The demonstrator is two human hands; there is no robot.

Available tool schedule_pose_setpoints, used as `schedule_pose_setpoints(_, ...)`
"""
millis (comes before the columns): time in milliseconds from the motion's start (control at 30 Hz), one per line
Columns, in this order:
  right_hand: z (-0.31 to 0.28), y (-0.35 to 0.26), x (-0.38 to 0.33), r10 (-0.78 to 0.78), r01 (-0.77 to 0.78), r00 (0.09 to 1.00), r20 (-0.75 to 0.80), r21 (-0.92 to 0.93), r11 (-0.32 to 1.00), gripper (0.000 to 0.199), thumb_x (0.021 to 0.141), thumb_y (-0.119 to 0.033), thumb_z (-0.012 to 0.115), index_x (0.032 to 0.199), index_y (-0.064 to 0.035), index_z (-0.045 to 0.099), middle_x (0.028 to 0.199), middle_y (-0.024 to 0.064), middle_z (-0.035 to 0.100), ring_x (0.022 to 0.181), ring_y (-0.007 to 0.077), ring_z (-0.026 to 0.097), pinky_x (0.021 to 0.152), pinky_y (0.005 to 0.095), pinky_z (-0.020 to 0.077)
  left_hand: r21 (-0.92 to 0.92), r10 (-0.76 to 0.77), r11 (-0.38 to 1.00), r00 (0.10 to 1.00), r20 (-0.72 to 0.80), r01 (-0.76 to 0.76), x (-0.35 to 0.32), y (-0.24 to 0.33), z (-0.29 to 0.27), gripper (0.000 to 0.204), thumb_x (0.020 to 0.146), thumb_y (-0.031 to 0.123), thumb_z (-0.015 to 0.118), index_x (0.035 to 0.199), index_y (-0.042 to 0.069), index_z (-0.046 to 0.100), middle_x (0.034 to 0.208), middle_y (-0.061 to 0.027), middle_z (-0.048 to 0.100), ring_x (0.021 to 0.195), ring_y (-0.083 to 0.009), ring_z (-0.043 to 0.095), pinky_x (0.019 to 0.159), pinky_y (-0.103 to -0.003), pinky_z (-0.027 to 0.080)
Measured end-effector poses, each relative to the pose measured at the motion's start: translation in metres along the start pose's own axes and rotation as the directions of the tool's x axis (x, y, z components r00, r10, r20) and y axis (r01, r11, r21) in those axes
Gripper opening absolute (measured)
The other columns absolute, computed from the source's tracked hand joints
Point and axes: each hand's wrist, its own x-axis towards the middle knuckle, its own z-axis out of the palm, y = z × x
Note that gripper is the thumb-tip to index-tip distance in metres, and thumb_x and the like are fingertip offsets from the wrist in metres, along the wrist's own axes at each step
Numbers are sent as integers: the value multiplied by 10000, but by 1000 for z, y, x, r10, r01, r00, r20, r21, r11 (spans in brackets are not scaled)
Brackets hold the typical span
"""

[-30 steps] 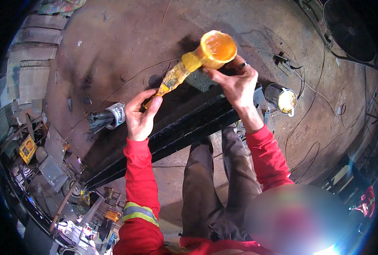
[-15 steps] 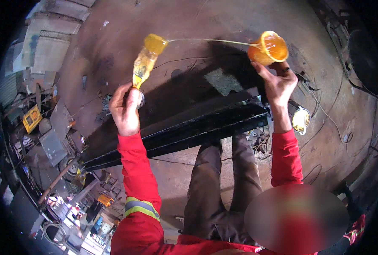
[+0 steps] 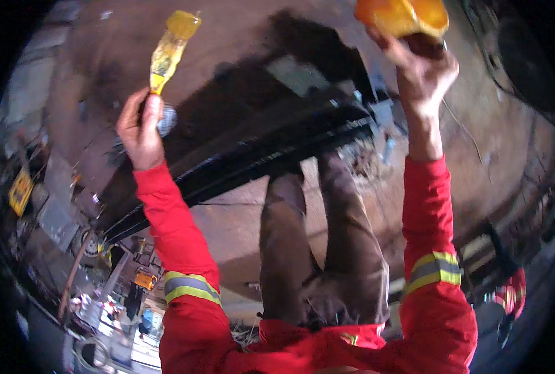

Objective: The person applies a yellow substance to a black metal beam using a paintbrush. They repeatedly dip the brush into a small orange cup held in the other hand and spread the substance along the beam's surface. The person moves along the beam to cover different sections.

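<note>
My left hand (image 3: 141, 128) is closed round the lower end of a paintbrush (image 3: 170, 53) held upright, its handle and bristles coated in yellow. At the upper edge, my right hand (image 3: 424, 78) grips an orange cup (image 3: 392, 15) from below; its rim and sides are smeared with amber stuff, and the frame cuts off its top. Brush and cup are far apart. Between and below my hands, a long black metal beam (image 3: 258, 146) runs slantwise in front of my legs. A round shiny object (image 3: 166, 119) shows just behind my left hand, too blurred to name.
Tools, scrap and boxes crowd the lower left, with a yellow case (image 3: 20, 192) and an orange item (image 3: 145, 280) among them. A wooden pole (image 3: 75, 277) leans there. At the right edge a person in a red sleeve (image 3: 513, 292) is partly visible. Cables lie on the brown floor (image 3: 470, 168).
My hands have moved up and farther apart, the left going left with the brush. The sticky strand that joined brush and cup no longer shows. The view has shifted, with more blur.
</note>
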Motion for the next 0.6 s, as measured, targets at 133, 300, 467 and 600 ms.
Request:
schedule_pose_setpoints(133, -33, 20, 6, -140, 142, 990, -22, 149, 979, 486, 739, -125, 835, 1123, 90, 630, 1017, 85, 701, 907, 170, 674, 856, 300, 528, -46, -119, 989, 936, 331, 142, -19, -31, 49, 254, 849, 95, 686, 1076, -14, 661, 889, -40, 648, 755, -88, 577, 684, -226, 462)
schedule_pose_setpoints(300, -89, 69, -19, -42, -1, 967, -251, -168, 986, 417, 695, -50, 847, 1061, 42, 669, 1027, 106, 707, 933, 157, 675, 894, 298, 506, 61, -83, 997, 767, 636, 57, -48, -67, 158, 220, 842, 89, 714, 1034, -13, 678, 935, -79, 692, 815, -125, 637, 743, -264, 497)
schedule_pose_setpoints(467, -114, 109, -44, 9, -65, 973, -230, -240, 969, 505, 650, -137, 899, 1043, 73, 661, 1004, 105, 714, 926, 147, 679, 861, 277, 518, 250, -122, 964, 682, 721, -91, -74, -117, 234, 171, 830, 149, 694, 979, 66, 692, 855, -113, 680, 758, -291, 665, 661, -352, 526)
schedule_pose_setpoints(600, -122, 143, -56, 89, -145, 961, -263, -203, 968, 486, 665, -117, 886, 1060, 54, 660, 1001, 100, 712, 917, 153, 677, 881, 286, 506, 441, -215, 868, 631, 745, -226, -82, -136, 280, 146, 829, 159, 681, 956, 87, 689, 836, -94, 667, 745, -312, 646, 645, -385, 507)
